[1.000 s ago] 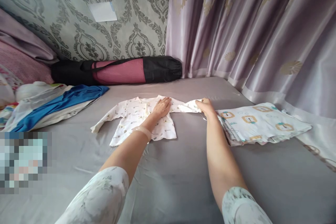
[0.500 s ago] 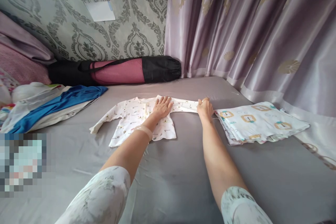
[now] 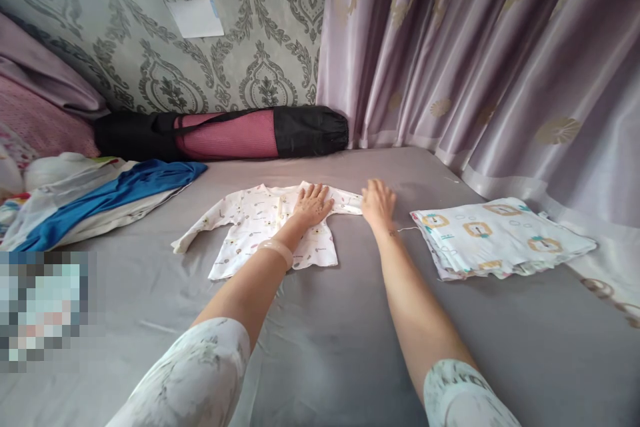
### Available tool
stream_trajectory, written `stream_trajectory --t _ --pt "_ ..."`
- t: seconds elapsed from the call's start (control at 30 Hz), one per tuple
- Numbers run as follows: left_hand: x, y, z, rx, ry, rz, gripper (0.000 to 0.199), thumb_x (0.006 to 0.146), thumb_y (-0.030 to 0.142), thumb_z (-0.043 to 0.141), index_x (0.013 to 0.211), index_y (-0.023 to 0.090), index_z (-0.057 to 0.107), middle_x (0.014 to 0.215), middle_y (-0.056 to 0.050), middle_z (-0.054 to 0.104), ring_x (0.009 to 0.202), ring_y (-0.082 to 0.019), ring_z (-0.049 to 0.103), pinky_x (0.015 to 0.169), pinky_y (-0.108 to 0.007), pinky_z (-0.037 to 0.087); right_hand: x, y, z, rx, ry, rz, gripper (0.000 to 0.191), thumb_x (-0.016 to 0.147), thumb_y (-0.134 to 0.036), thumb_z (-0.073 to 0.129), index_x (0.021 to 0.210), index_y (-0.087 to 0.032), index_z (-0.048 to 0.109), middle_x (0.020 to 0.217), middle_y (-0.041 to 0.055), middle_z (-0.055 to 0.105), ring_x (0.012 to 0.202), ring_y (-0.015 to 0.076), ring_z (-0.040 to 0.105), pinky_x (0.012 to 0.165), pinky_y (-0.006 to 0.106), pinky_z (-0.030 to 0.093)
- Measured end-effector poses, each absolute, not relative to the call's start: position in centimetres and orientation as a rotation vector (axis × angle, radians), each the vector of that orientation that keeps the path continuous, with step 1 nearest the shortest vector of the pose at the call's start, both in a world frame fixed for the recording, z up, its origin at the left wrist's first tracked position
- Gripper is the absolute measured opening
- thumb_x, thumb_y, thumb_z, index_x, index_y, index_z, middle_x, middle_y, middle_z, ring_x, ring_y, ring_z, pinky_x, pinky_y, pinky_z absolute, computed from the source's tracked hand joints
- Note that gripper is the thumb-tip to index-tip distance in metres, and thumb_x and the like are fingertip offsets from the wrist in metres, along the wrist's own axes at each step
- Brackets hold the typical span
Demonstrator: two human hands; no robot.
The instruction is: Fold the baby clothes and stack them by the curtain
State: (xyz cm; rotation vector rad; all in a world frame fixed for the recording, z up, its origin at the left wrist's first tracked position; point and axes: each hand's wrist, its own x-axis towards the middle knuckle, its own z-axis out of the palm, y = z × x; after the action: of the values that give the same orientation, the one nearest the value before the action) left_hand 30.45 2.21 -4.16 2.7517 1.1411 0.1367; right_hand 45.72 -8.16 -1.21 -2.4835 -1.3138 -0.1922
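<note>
White grey-printed sleeves, pale rounded bangle

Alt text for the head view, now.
A person's left hand rests flat on a white printed long-sleeved cotton-like shirt spread on a grey sheet; the right hand is at one sleeve's end. White, orange-patterned cloths lie right; a black-and-pink cylindrical bag lies behind.

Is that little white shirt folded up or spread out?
Spread out: the little white shirt lies flat on the gray sheet, sleeves out to both sides, with the left hand on it.
</note>
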Motion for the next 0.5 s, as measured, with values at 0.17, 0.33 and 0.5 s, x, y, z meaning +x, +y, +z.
stream_trajectory --t 0.17,0.33,0.5 --pt "30.3 2.4 -4.4 2.784 1.131 0.127 0.059 0.097 0.041 0.023 0.151 0.018 0.027 0.159 -0.008 0.023 0.146 -0.028 0.019 0.118 -0.048 0.015 41.5 -6.2 -2.1 -2.263 -1.831 0.201 0.055 0.100 -0.034 0.018 0.150 -0.015 0.031 0.158 0.0061 0.027 0.146 0.0206 0.015 0.117 0.044 0.008" --pt "30.2 2.6 -4.7 2.795 1.129 0.121 0.058 0.097 0.039 0.024 0.151 0.019 0.027 0.159 -0.008 0.024 0.146 -0.028 0.019 0.118 -0.048 0.015 40.9 -6.2 -2.7 -2.373 -1.776 0.396 0.062 0.099 -0.043 0.008 0.154 -0.017 0.022 0.161 0.0042 0.015 0.148 0.0225 0.008 0.118 0.049 0.004" --pt "30.5 2.6 -4.8 2.775 1.136 0.155 0.063 0.097 0.048 0.020 0.151 0.016 0.027 0.158 -0.010 0.024 0.146 -0.029 0.020 0.118 -0.050 0.015 42.4 -7.1 -2.1 -2.558 -1.569 0.489 0.063 0.098 -0.050 0.008 0.155 -0.025 0.018 0.163 0.0041 0.005 0.148 0.0288 -0.002 0.113 0.062 -0.001"
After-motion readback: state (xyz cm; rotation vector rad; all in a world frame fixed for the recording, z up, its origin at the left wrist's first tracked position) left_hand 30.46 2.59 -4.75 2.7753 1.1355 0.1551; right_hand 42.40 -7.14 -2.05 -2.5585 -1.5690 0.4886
